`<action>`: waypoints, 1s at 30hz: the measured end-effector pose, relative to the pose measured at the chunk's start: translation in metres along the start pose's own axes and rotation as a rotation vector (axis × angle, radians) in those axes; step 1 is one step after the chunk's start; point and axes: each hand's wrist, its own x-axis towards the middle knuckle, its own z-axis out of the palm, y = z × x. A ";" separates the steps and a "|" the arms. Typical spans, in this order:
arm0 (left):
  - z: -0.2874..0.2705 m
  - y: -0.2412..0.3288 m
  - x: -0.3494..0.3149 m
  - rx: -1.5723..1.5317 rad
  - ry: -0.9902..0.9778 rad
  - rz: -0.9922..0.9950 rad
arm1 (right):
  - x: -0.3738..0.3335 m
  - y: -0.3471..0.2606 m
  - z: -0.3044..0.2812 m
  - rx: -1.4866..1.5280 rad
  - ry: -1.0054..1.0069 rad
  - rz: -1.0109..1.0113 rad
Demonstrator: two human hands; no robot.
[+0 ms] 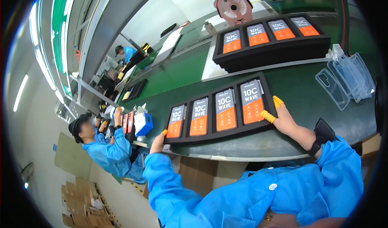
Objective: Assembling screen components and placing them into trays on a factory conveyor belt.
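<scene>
A black foam tray [211,115] lies in front of me on the green bench, slightly tilted in view. Its slots hold several smartphones [224,111] whose front films are grey above and orange below. My left hand [158,142] grips the tray's near left corner, thumb on top in a yellow finger cot; its other fingers are mostly hidden. At the right end, my right hand [284,118] clasps the tray with yellow-covered fingers, thumb on the near corner and another finger along the side.
Behind stands a stack of black trays [275,50] with similar phones on a white board [208,64]. Clear plastic phone cases [351,76] lie at the right. A pink fan [233,8] is at the back. To the left sits a co-worker [115,147] beside a blue bin [144,123].
</scene>
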 end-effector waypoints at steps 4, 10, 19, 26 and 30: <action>-0.016 0.069 -0.103 -0.286 0.052 -0.081 | -0.018 -0.018 -0.011 0.736 0.095 0.258; 0.011 0.138 -0.160 -0.528 -0.018 0.260 | -0.043 -0.017 -0.091 0.686 0.255 -0.011; 0.179 0.283 -0.053 -0.810 -0.068 0.505 | 0.096 0.037 -0.244 0.748 0.715 -0.071; 0.293 0.293 0.009 0.277 0.417 0.613 | 0.161 0.157 -0.241 0.441 0.978 0.091; 0.279 0.306 -0.006 0.492 0.327 0.692 | 0.167 0.170 -0.247 0.209 1.059 0.047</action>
